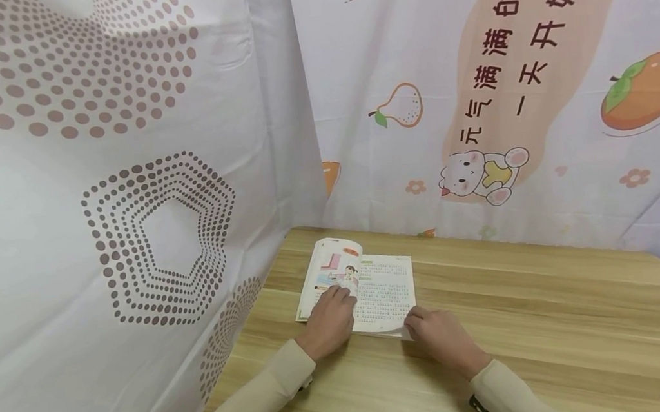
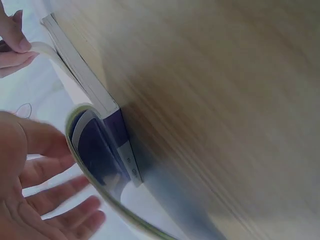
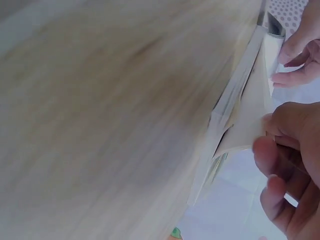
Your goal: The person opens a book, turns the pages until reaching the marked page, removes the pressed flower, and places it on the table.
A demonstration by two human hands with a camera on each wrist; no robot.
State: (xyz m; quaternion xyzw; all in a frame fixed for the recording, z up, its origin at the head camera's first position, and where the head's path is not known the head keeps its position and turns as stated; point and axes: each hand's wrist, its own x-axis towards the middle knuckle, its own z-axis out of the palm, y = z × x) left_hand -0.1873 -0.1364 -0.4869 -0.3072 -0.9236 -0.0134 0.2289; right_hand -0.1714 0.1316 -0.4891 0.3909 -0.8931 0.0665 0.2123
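An open book (image 1: pixel 384 286) lies on the wooden table, with a colour drawing on the curved left page and printed text on the right page. My left hand (image 1: pixel 328 319) rests on the left side near the spine; in the left wrist view its fingers (image 2: pixel 60 195) are spread beside the bent pages. At the lower right corner, my right hand (image 1: pixel 440 338) pinches the edge of a page. The right wrist view shows that page (image 3: pixel 250 117) lifted and bowed away from the thick stack below, held between thumb and fingers.
The wooden table (image 1: pixel 523 300) extends to the right of the book. A white curtain with dotted patterns (image 1: pixel 164 245) hangs close along the left side. Behind the table hangs another cloth (image 1: pixel 354 139) printed with fruit, a cartoon bear and characters.
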